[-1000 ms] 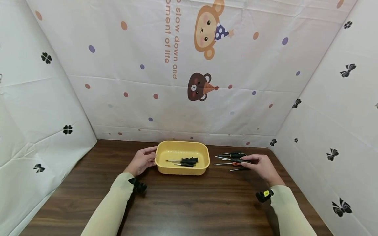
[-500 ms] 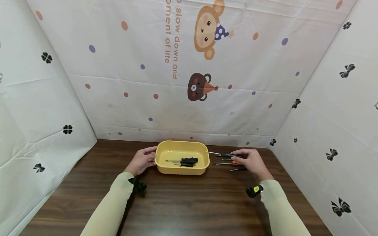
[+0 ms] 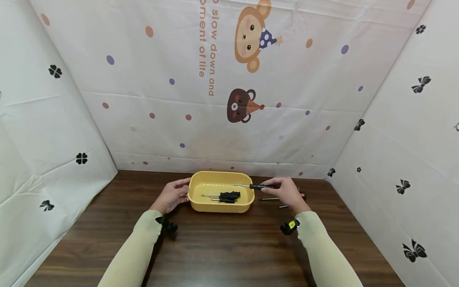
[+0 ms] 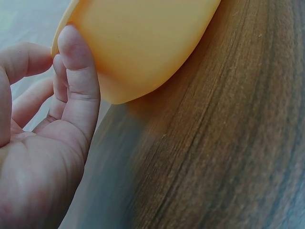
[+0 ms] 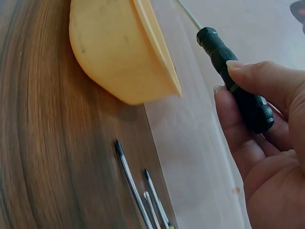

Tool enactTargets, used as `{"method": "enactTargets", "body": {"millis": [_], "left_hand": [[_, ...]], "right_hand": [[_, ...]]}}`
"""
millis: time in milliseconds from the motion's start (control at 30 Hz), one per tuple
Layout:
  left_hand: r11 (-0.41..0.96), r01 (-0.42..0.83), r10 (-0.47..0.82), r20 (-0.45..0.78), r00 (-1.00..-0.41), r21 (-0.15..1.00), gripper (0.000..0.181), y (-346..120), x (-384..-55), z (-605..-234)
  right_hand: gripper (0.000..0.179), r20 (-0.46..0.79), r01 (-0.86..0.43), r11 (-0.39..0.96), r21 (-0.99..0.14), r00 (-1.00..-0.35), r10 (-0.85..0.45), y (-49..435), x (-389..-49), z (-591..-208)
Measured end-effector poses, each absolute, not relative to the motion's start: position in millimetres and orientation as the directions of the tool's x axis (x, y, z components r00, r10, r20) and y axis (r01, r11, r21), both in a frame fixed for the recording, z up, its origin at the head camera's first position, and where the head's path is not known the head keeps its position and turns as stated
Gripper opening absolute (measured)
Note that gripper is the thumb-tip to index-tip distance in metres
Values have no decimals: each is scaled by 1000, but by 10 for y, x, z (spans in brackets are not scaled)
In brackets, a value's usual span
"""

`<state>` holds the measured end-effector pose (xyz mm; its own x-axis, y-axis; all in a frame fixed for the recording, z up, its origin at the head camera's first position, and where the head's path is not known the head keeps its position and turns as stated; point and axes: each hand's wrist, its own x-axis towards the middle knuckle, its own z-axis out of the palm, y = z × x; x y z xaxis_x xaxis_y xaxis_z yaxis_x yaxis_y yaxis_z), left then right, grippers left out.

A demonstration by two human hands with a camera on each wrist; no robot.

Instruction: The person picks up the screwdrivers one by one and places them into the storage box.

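Observation:
My left hand (image 3: 172,196) holds the left end of a yellow plastic basin (image 3: 220,208), fingertips at its rim in the left wrist view. Several black-handled screwdrivers (image 3: 229,195) lie together inside it, shafts pointing left. With thumb and fingers, my right hand (image 3: 287,192) pinches the black handle of a screwdriver (image 5: 245,102). That screwdriver is raised, its metal shaft reaching left over the basin's right rim in the head view. The end of its shaft is cut off in the right wrist view.
Right of the basin, more screwdrivers (image 5: 128,183) lie on the brown wooden table (image 3: 215,247), partly hidden under my right hand in the head view. A white patterned sheet (image 3: 150,131) hangs behind the table, with further sheets on both sides.
My right hand has picked a screwdriver from the group on the right and carried it left to the basin's right rim. The left hand and basin stay in place.

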<state>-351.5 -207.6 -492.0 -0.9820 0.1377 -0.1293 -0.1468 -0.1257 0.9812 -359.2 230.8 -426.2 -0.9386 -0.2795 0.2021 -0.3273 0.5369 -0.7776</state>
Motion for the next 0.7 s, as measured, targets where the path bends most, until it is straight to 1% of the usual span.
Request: {"method": "enactTargets", "body": {"millis": [200,433,700], "left_hand": [[-127,-149,147,-130,-981,981,59,-2078,-3523,-4913],[-129,-147,144,-129,-981,981,57,-2078,-3515,-4905],[-120,-151,137,-134,-981,981,58,-2075,-3511,-4902]], "right_hand": [[20,173,-313,522,-793,-938,-300,2144,-3655,-4273],[19,190,-333,543,-771,-934,-302,1985,-3710,-4297],[17,177,-321,558,-765,-938,-298,1836,-3774,-4349]]}}
